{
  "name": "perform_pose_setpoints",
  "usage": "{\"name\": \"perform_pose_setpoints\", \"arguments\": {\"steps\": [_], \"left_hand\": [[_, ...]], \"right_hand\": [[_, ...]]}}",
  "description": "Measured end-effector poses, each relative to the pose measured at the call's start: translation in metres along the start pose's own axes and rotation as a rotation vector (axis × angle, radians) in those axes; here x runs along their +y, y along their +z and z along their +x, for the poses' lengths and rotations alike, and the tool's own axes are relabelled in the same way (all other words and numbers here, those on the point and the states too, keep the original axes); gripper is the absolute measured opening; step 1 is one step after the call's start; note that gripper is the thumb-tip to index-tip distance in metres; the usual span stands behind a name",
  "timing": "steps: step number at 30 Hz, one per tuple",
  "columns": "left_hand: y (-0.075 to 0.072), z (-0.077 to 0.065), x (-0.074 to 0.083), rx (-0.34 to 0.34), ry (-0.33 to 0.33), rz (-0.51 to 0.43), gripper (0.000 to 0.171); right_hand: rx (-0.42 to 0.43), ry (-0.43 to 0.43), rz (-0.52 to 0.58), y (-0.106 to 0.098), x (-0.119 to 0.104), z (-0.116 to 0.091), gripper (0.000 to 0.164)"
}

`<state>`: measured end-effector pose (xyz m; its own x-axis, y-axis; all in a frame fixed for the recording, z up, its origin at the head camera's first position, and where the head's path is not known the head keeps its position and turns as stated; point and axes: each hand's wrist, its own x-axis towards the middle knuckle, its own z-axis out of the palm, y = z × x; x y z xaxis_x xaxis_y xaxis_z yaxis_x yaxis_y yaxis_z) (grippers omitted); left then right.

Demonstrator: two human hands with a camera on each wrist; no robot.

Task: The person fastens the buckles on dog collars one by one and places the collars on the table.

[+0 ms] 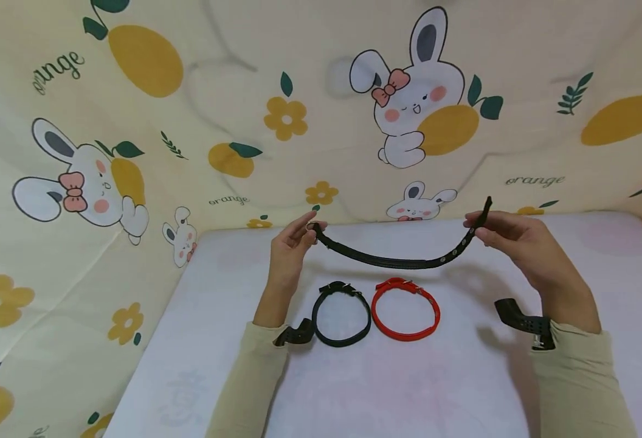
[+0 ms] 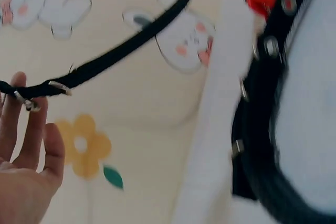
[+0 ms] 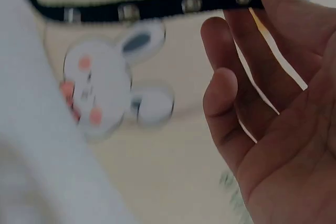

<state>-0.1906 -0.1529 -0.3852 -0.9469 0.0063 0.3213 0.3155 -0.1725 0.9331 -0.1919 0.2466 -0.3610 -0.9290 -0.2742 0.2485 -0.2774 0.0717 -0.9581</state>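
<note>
A black collar (image 1: pixel 392 262), unbuckled, hangs in a shallow curve above the white table between both hands. At its buckle end my left hand (image 1: pixel 292 243) pinches it; the metal buckle (image 2: pixel 29 102) and a keeper show at the fingers in the left wrist view. My right hand (image 1: pixel 529 243) pinches the other end between thumb and fingers, its pointed tip sticking up past them. Metal eyelets (image 3: pixel 191 4) run along that end. Below on the table lie a second black collar (image 1: pixel 341 345) and a red collar (image 1: pixel 405 337), both buckled into rings, side by side.
The white tabletop (image 1: pixel 189 359) meets a cream cloth backdrop (image 1: pixel 332 36) printed with rabbits and oranges, at the back and left. Black wrist camera mounts (image 1: pixel 523 319) stick out inward from both sleeves, the left one close to the black ring.
</note>
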Motion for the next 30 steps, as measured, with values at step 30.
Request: {"name": "perform_pose_setpoints", "arguments": {"steps": [30], "left_hand": [[0.061, -0.016, 0.038, -0.130, 0.236, 0.283, 0.031]], "right_hand": [[-0.141, -0.139, -0.505, 0.102, -0.063, 0.017, 0.025]]}}
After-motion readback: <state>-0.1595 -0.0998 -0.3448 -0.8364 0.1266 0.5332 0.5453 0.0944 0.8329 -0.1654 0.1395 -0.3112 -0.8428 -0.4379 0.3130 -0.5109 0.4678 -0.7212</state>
